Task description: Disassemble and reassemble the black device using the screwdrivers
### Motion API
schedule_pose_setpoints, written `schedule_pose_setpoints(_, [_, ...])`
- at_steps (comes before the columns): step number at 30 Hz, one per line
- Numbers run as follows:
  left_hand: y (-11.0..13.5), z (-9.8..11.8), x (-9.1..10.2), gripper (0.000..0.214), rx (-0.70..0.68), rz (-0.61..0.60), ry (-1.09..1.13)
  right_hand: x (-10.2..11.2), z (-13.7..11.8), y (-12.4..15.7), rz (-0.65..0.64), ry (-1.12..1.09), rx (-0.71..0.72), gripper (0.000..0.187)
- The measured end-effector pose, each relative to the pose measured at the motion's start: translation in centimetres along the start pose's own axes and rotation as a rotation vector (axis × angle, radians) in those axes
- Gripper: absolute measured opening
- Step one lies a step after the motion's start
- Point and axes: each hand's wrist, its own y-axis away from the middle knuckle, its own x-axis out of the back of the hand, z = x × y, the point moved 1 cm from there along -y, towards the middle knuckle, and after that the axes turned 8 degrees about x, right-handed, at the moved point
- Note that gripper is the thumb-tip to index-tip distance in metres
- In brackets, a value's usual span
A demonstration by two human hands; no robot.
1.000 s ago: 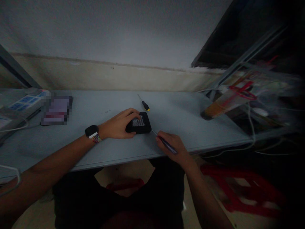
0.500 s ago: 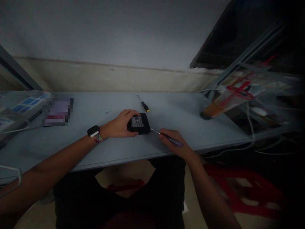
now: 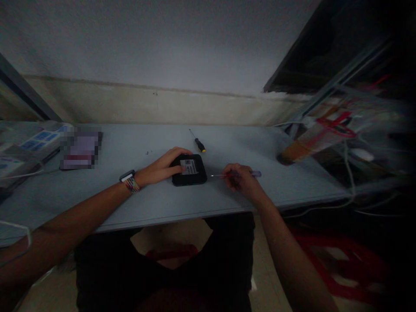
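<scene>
A flat black square box (image 3: pixel 199 175) with rounded corners and a pale printed label lies on the table. My left hand (image 3: pixel 170 164) grips its left side, with the thumb across the top onto the label and the fingers along the far edge. Closed fingers of my right hand (image 3: pixel 240 178) hold a screwdriver (image 3: pixel 256 173) with a translucent purplish handle. Its metal shaft points left, the tip just short of the box's right side. Behind the box lies a second screwdriver (image 3: pixel 200 145) with a black and yellow handle, untouched.
On the grey-blue table (image 3: pixel 156 203), a phone with a blurred screen (image 3: pixel 81 149) lies at left beside white-and-blue boxes (image 3: pixel 42 141). A tilted drink cup (image 3: pixel 312 141) with a red lid stands at right near cables. A red stool (image 3: pixel 338 260) is below. The wall (image 3: pixel 182 106) closes the back.
My left thumb has moved from the box's near edge onto its label. My right hand has shifted slightly right, drawing the screwdriver tip away from the box and levelling the handle.
</scene>
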Motion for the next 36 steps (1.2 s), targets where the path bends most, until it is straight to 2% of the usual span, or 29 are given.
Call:
schedule_pose_setpoints(3, [0.0,0.0,-0.3,0.056,-0.046,0.005,-0.052,0.0,-0.3,-1.7,0.053,-0.136,-0.043,0.028])
schedule_pose_setpoints(5, [0.1,0.1,-0.7,0.071,-0.074,0.023,-0.139,0.1,-0.9,-3.3,0.032,-0.179,-0.057,0.02])
schedule_pose_setpoints(8, [0.2,0.4,-1.2,0.084,-0.093,0.026,-0.298,0.5,-1.5,-6.2,-0.126,-0.285,-0.094,0.023])
schedule_pose_setpoints(11, [0.3,0.6,-1.4,0.082,-0.082,0.021,-0.377,0.9,-1.2,-9.0,-0.294,-0.331,-0.146,0.031])
schedule_pose_setpoints(14, [0.5,0.7,-1.3,0.078,-0.065,0.03,-0.412,1.4,-0.3,-10.4,-0.375,-0.352,-0.16,0.038])
schedule_pose_setpoints(19, [0.6,1.1,-1.2,0.077,-0.03,0.022,-0.451,1.5,0.7,-9.5,-0.438,-0.408,-0.118,0.035])
schedule_pose_setpoints(24, [0.7,1.7,-1.2,0.073,-0.001,0.001,-0.454,0.7,0.5,-8.0,-0.501,-0.392,-0.09,0.026])
schedule_pose_setpoints(36, [1.1,1.4,-1.1,0.071,0.024,0.024,-0.415,0.3,0.1,-8.3,-0.536,-0.424,-0.016,0.023])
